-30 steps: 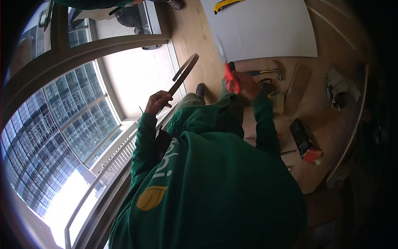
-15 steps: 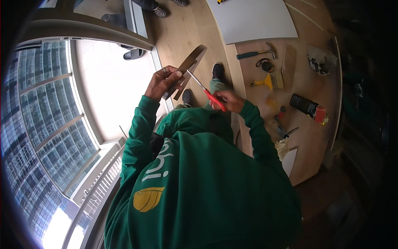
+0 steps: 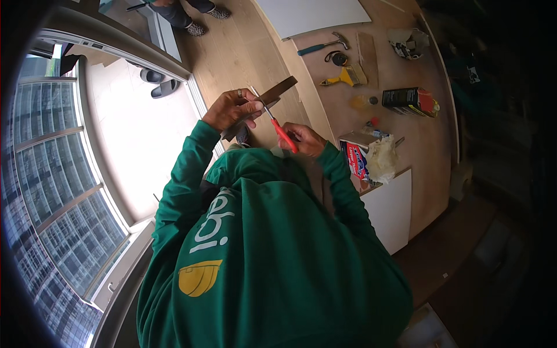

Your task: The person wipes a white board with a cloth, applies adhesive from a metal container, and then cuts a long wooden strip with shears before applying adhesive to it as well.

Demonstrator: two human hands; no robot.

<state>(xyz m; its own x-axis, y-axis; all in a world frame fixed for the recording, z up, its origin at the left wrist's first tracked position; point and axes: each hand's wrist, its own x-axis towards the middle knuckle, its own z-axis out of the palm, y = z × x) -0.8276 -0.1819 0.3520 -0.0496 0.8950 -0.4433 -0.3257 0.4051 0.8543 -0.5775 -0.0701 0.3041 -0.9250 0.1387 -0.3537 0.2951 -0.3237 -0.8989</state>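
My left hand [image 3: 231, 110] pinches a flat dark brown strip [image 3: 281, 88], which looks like edge banding and is bent back on itself. One length points up and right past my fingers; another part hangs below the hand. Closed around the red handles of a pair of scissors [image 3: 284, 137] is my right hand [image 3: 306, 140]. The metal blades reach up and left across the strip, close beside my left thumb. Whether the blades have the strip between them or lie over it, I cannot tell.
On the table [image 3: 429, 168] at the right lie a hammer [image 3: 316, 49], a tape measure [image 3: 336, 57], a yellow-handled brush [image 3: 345, 76], a black can [image 3: 403, 101], a carton [image 3: 355, 158] and white panels [image 3: 387, 209]. Another person's shoes [image 3: 197, 28] show at the top; slippers [image 3: 165, 88] lie left.
The scissor blades have moved from the strip's near edge to across it. The strip has swung to point more rightward. The view has shifted, showing the carton and more of the lower panel.
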